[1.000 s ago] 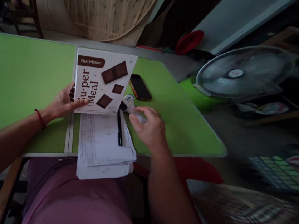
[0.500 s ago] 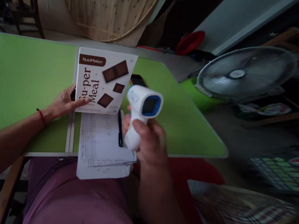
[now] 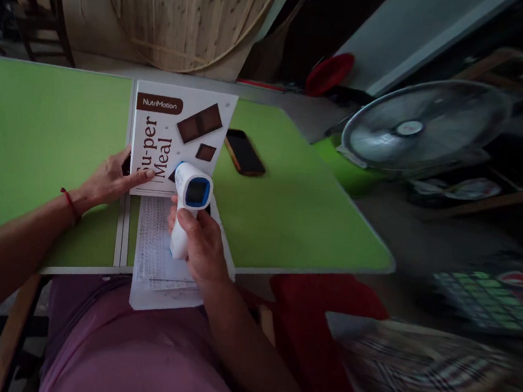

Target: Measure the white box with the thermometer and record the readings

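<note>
My left hand (image 3: pixel 115 178) grips the lower left edge of a white box (image 3: pixel 182 102) printed "NutriMotion" and "Su-per Meal", its thumb on the front and its other fingers partly hidden behind. The box stands upright on the green table. My right hand (image 3: pixel 202 243) is wrapped round the handle of a white and blue infrared thermometer (image 3: pixel 191 175), held in front of the box's lower right part. Its dark screen faces me. Beneath it lie handwritten sheets of paper (image 3: pixel 151 293), overhanging the table's near edge.
A smartphone (image 3: pixel 246 154) lies on the green table (image 3: pixel 306 220), right of the box. Beyond the table's right side are a large fan (image 3: pixel 411 128) and a lime-green tub (image 3: pixel 353 175). A red seat (image 3: pixel 325 298) is at the near right, and a wooden chair (image 3: pixel 42 23) stands far left.
My right hand has moved the thermometer left, from beside the box to in front of its lower right part. The smartphone now shows fully. My left hand stays on the box.
</note>
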`<state>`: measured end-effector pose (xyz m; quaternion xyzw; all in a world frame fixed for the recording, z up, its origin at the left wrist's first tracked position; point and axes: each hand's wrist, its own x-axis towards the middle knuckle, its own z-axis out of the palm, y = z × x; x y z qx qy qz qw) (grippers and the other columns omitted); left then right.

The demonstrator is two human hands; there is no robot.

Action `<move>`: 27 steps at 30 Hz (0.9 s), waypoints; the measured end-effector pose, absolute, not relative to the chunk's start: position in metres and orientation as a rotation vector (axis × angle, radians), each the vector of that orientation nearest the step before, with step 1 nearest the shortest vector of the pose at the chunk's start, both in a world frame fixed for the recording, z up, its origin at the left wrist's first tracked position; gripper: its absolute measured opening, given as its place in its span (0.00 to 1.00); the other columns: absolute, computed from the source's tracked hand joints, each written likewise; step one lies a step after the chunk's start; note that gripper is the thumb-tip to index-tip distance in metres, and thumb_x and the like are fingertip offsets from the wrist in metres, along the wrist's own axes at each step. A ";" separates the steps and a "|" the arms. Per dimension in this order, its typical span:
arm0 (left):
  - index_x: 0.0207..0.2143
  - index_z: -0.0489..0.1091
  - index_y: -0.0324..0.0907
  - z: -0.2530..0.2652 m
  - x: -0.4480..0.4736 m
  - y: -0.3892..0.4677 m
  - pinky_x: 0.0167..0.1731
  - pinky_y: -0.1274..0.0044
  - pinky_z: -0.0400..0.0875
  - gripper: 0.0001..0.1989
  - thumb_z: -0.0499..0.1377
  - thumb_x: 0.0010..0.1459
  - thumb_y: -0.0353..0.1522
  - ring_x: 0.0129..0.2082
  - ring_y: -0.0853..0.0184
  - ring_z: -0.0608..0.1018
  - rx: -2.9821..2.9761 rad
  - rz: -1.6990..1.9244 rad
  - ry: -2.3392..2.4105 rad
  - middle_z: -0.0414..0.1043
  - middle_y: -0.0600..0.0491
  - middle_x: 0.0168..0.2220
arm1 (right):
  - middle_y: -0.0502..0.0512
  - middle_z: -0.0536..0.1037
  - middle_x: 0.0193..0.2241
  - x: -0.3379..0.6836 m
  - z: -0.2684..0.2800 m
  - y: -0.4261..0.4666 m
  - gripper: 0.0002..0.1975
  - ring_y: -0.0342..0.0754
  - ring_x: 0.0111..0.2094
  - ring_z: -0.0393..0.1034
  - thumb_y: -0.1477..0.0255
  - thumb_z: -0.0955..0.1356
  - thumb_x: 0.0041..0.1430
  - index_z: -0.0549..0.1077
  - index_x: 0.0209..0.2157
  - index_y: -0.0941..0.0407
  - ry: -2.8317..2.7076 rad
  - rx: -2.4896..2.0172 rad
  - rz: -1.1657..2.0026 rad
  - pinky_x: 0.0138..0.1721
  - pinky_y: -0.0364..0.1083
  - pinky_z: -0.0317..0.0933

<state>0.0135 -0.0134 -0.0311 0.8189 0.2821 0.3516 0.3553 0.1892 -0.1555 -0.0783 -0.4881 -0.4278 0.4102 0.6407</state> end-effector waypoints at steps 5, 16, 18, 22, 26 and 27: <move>0.48 0.73 0.44 -0.030 0.013 -0.014 0.48 0.59 0.80 0.30 0.63 0.60 0.59 0.49 0.48 0.83 2.134 0.912 0.718 0.82 0.43 0.51 | 0.48 0.68 0.26 0.189 -0.083 -0.155 0.23 0.44 0.27 0.60 0.47 0.73 0.56 0.75 0.38 0.53 -0.981 -1.092 0.947 0.27 0.46 0.57; 0.48 0.74 0.45 -0.029 0.012 -0.013 0.46 0.59 0.81 0.28 0.63 0.61 0.58 0.48 0.49 0.83 2.143 0.913 0.723 0.82 0.44 0.49 | 0.49 0.70 0.28 0.189 -0.084 -0.154 0.24 0.44 0.28 0.61 0.46 0.72 0.57 0.75 0.38 0.52 -1.010 -1.091 0.934 0.26 0.45 0.57; 0.48 0.74 0.45 -0.030 0.012 -0.013 0.46 0.59 0.81 0.28 0.64 0.61 0.58 0.48 0.49 0.83 2.137 0.918 0.720 0.82 0.45 0.49 | 0.49 0.71 0.28 0.188 -0.084 -0.154 0.24 0.44 0.28 0.62 0.46 0.72 0.57 0.75 0.38 0.52 -1.015 -1.095 0.927 0.27 0.45 0.57; 0.48 0.75 0.45 -0.031 0.011 -0.012 0.45 0.60 0.82 0.28 0.65 0.60 0.58 0.47 0.50 0.84 2.125 0.922 0.728 0.82 0.45 0.48 | 0.49 0.70 0.27 0.189 -0.083 -0.154 0.24 0.44 0.28 0.62 0.45 0.72 0.57 0.75 0.39 0.52 -1.027 -1.101 0.917 0.27 0.45 0.57; 0.48 0.75 0.45 -0.030 0.011 -0.012 0.45 0.59 0.81 0.29 0.65 0.58 0.58 0.46 0.49 0.84 2.118 0.916 0.756 0.82 0.45 0.48 | 0.49 0.70 0.28 0.189 -0.083 -0.155 0.23 0.45 0.28 0.62 0.46 0.71 0.58 0.75 0.39 0.52 -1.036 -1.108 0.925 0.27 0.46 0.57; 0.48 0.75 0.45 -0.029 0.011 -0.012 0.45 0.59 0.81 0.29 0.65 0.58 0.59 0.46 0.48 0.84 2.119 0.911 0.766 0.82 0.44 0.47 | 0.49 0.70 0.28 0.188 -0.083 -0.155 0.23 0.45 0.28 0.62 0.46 0.72 0.58 0.75 0.39 0.52 -1.033 -1.107 0.930 0.27 0.46 0.57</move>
